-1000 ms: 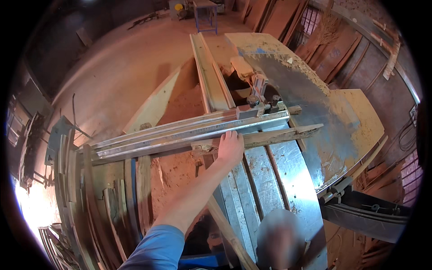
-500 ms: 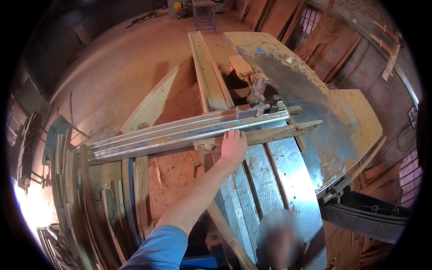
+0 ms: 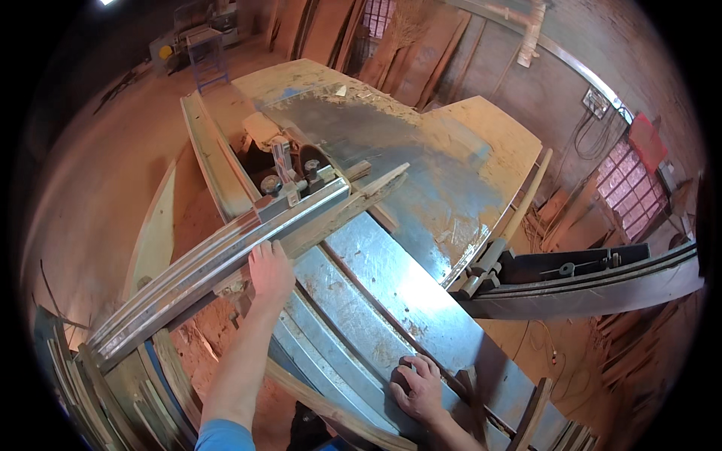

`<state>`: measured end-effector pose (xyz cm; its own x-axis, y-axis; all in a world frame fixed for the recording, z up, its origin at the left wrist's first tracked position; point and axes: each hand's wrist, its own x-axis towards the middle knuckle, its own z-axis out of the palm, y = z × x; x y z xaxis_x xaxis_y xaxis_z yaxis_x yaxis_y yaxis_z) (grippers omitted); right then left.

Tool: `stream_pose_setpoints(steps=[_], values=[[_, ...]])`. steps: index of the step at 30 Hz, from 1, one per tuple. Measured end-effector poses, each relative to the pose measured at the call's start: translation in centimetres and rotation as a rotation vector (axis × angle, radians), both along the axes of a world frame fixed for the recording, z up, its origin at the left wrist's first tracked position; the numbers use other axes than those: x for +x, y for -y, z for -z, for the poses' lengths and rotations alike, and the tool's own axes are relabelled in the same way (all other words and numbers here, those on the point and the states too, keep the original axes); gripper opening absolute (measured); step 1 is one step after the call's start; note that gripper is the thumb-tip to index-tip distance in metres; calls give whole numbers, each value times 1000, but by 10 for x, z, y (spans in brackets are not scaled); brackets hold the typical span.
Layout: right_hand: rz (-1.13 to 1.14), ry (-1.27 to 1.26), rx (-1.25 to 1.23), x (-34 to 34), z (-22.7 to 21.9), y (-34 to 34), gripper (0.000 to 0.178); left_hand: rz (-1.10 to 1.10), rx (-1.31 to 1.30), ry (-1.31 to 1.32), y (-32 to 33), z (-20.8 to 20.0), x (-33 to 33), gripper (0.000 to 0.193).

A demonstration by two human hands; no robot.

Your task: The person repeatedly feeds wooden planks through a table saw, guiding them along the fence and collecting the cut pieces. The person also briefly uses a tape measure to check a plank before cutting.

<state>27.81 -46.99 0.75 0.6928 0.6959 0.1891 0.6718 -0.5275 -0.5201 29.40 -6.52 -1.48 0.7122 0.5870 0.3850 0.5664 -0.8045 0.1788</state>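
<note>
My left hand (image 3: 271,273) holds a long rough-edged wooden board (image 3: 316,229), its fingers over the board and touching the metal fence (image 3: 226,261). Against the fence's near side, the board extends past its right end onto the dark saw table (image 3: 376,143). My right hand (image 3: 420,388) rests on the grooved metal sliding table (image 3: 342,312), fingers bent and apart, holding nothing. Clamps with black knobs (image 3: 271,184) sit at the fence's right end. A small wood offcut (image 3: 359,169) lies just beyond the board's tip.
Several wood strips (image 3: 83,391) stand at the lower left. Other strips (image 3: 532,413) are near my right hand. A curved metal rail (image 3: 579,301) juts out at right. Sawdust and chips (image 3: 342,92) cover the table's far edge. Large planks (image 3: 421,60) lean on the back wall.
The view has turned right, so the machine appears farther left. My right hand has come into view on the sliding table. My left hand stays on the board at the fence.
</note>
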Motion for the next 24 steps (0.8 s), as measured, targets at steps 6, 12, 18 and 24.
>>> stream_pose_setpoints(steps=[6, 12, 18, 24], values=[[8, -18, -4, -1, 2, 0, 37, 93, 129, 80, -10, 3, -8, 49], [-2, -15, -12, -1, -2, 0, 38, 189, 296, 123, -12, 11, -15, 39], [-4, -12, 7, 1, -1, -1, 37, 216, 292, 139, -14, 6, -15, 39], [6, -2, -2, 1, 2, 0, 36, 155, 33, -120, -16, -22, -10, 37]])
